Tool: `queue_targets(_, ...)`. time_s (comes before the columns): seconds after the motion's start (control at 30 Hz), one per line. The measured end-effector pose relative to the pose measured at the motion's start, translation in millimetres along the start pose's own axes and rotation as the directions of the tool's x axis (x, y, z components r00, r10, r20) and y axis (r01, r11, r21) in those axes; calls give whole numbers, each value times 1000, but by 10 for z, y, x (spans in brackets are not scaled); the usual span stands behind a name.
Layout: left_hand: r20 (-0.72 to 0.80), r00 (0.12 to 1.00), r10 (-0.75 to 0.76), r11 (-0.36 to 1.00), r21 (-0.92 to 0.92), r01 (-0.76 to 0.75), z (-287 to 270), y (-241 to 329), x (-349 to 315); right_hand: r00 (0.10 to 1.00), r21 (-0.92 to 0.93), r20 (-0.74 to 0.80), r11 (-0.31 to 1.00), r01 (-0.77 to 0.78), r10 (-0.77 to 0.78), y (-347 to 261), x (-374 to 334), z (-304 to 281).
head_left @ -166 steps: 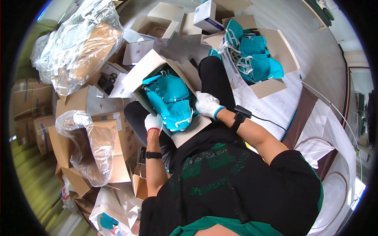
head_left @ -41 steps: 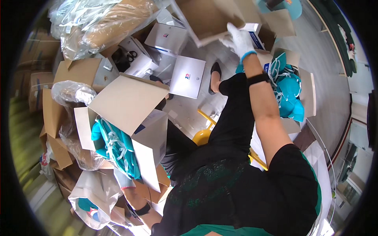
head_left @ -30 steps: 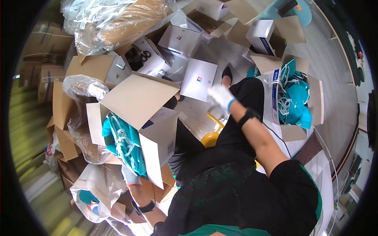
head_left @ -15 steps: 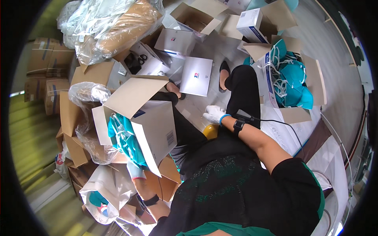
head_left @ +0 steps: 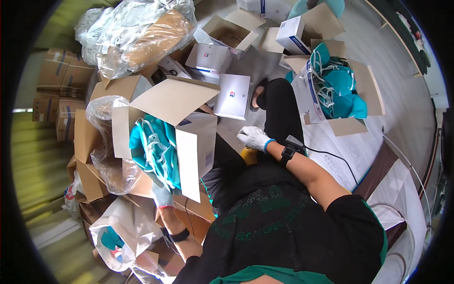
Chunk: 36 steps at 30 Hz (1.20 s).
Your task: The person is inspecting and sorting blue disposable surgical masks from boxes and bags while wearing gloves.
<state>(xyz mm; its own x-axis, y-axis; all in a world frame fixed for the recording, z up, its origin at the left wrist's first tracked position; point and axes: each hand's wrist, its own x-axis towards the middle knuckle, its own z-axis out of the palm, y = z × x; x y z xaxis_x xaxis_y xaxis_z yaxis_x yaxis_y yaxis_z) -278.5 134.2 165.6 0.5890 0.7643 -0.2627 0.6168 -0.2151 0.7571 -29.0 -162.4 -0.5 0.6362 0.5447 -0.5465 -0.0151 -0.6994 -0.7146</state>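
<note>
At the far left, well beyond and left of the left hand, at least four brown cartons [head_left: 61, 90] stand stacked. Nearer, left of and below that hand, sits one white plastic bag [head_left: 137, 222] with a teal piece in its mouth; up and left of the hand is one open brown carton [head_left: 85, 168] with clear film [head_left: 105, 158] draped over it.

The left hand [head_left: 163, 196], in a white glove, is against the lower end of a tilted white box [head_left: 206, 142]. Its fingers are hidden by the box, so how far they close cannot be told. Teal masks [head_left: 156, 149] with white straps fill the box's mouth, just above the hand.

Beyond the box, up and left of the right hand, are two closed white boxes [head_left: 231, 97]. The right hand [head_left: 255, 138], also gloved, hovers near the person's knee, partly open, fingers loosely bent, with nothing seen in it. Just below it is one yellow thing [head_left: 249, 155].

Up and right of the right hand, one more open box [head_left: 302, 94] holds a second heap of masks.

Both heaps overlap too much to count. One dark shoe shows beyond the right hand; the other foot is mostly covered by a box flap. The yellow thing is largely hidden.
</note>
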Motion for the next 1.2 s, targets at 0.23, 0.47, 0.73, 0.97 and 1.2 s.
queue_targets(0.23,-19,1000,-12,1000,-19,12,-46,-301,-8,982,-70,-60,983,172,-176,-122,-110,104)
queue_targets(0.47,-99,986,133,989,84,-125,13,-481,-128,939,-148,-95,938,314,-330,-154,-119,215)
queue_targets(0.73,-164,966,198,975,133,-177,51,-167,-405,980,666,172,745,-41,-100,-412,-252,78)
queue_targets(0.97,-83,978,191,981,-12,-192,280,368,-519,929,868,69,480,123,-363,-767,-1070,-517)
queue_targets(1.2,9,944,330,930,168,-327,1074,514,-237,966,877,127,480,-2,-227,-904,-1436,-966)
